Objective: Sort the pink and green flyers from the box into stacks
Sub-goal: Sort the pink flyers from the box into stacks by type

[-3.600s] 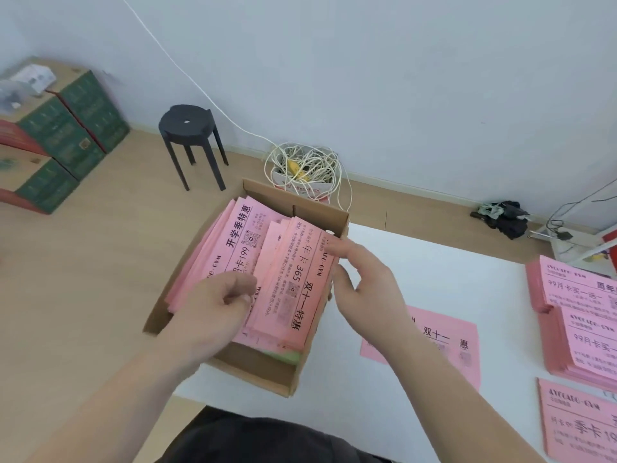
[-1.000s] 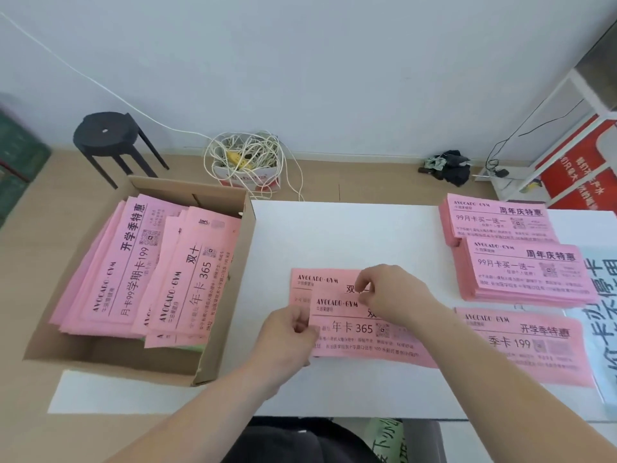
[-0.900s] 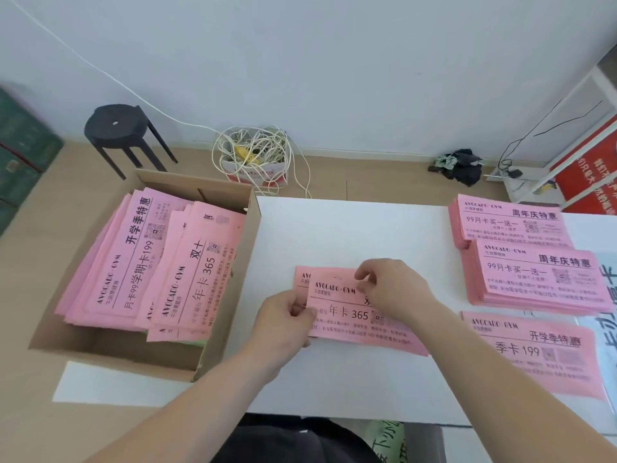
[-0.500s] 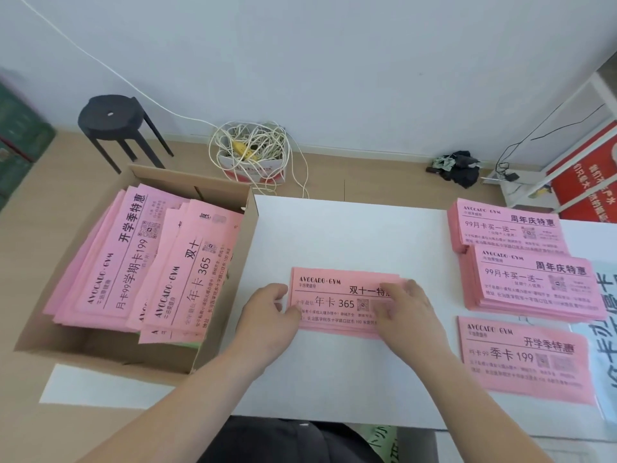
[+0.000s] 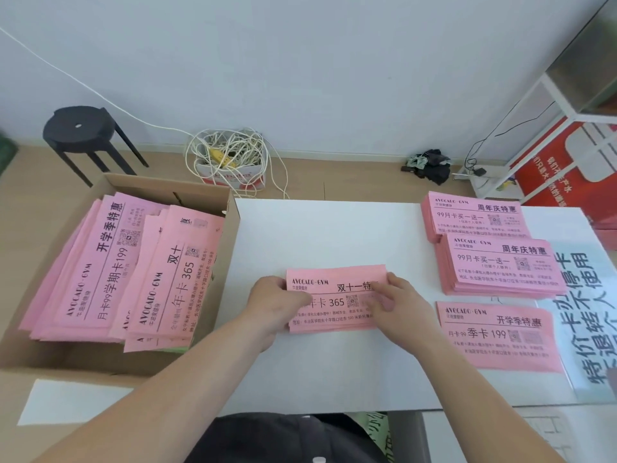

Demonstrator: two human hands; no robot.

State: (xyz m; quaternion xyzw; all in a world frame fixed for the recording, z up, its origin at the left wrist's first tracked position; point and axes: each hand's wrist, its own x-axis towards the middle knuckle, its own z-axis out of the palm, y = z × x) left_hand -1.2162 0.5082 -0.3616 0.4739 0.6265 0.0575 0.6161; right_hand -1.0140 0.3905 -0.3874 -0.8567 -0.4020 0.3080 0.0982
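A thin stack of pink flyers [image 5: 334, 289] lies in the middle of the white table [image 5: 327, 228]. My left hand [image 5: 273, 300] pinches its left end, thumb on top. My right hand [image 5: 399, 302] holds its right end, thumb laid over the print. To the left, an open cardboard box [image 5: 233, 225] holds two leaning piles of pink flyers [image 5: 110, 262], with a green flyer edge [image 5: 177, 349] showing beneath them. Sorted pink stacks [image 5: 500, 265] sit at the table's right, and a thinner pink stack [image 5: 494, 332] lies in front of them.
A large printed sheet [image 5: 584, 312] lies along the table's right edge. On the floor behind stand a black stool [image 5: 80, 128] and a carton of tangled white cable [image 5: 230, 158]. A white shelf frame and a red box [image 5: 567, 162] are at the far right.
I carried a pink flyer from the box to the table and laid it on the middle stack. My hands went from lying flat on it to holding its two ends.
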